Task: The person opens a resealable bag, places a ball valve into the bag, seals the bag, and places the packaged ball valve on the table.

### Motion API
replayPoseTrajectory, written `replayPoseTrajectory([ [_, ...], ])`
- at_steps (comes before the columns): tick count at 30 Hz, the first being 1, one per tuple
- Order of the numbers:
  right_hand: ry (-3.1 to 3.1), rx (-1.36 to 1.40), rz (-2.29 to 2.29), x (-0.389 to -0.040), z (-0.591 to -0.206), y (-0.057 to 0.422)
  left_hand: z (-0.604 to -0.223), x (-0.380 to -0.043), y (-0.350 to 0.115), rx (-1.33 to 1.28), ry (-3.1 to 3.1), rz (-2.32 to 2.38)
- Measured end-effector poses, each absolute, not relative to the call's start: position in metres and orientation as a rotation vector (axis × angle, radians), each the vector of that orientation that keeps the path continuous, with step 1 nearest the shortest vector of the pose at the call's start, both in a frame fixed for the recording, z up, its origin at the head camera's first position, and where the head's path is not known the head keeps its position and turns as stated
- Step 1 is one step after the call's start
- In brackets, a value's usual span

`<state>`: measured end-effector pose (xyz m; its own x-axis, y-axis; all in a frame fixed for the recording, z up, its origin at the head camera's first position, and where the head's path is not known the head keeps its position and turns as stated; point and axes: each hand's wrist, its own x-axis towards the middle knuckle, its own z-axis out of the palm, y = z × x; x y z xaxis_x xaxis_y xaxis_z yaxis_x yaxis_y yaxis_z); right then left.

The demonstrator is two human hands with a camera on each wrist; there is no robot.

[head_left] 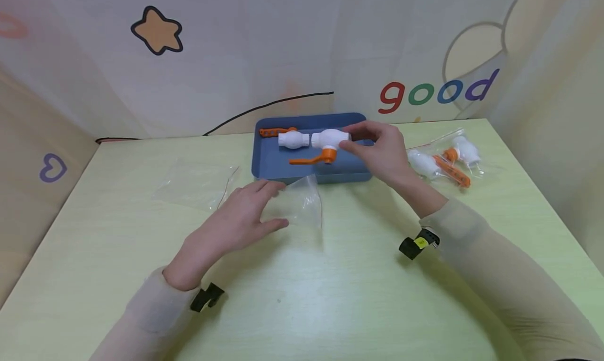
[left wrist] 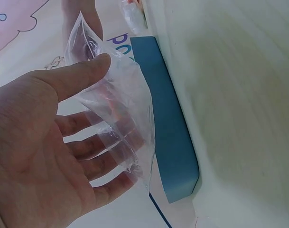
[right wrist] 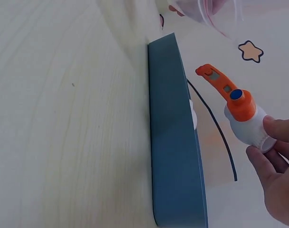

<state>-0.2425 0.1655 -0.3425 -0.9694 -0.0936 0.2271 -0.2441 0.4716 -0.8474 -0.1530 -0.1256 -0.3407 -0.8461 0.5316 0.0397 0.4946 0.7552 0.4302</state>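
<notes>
Valve (head_left: 293, 140) loose in tray (head_left: 269, 170) left of right fingers (head_left: 360, 129) pinching second valve (head_left: 329, 137), left fingers (head_left: 259, 189) spread around empty-looking bag (head_left: 302, 204), bagged pair (head_left: 424, 164) beyond right fingers still unopened.

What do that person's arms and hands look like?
The left sleeve and right sleeve are long and pale beige. The left strap and right strap are black; the right has a yellow patch. The left hand and right hand wear no gloves.

Four valves (head_left: 329, 138), one tray (head_left: 276, 167), 3–4 bags (head_left: 299, 201)
</notes>
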Motion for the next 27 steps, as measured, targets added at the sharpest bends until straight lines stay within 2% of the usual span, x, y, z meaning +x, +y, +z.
replayPoseTrajectory([
  [27,-2.488,0.25,1.605,-0.205,-0.327,0.194,-0.343,-0.164,-0.144,0.748,2.865,0.739],
])
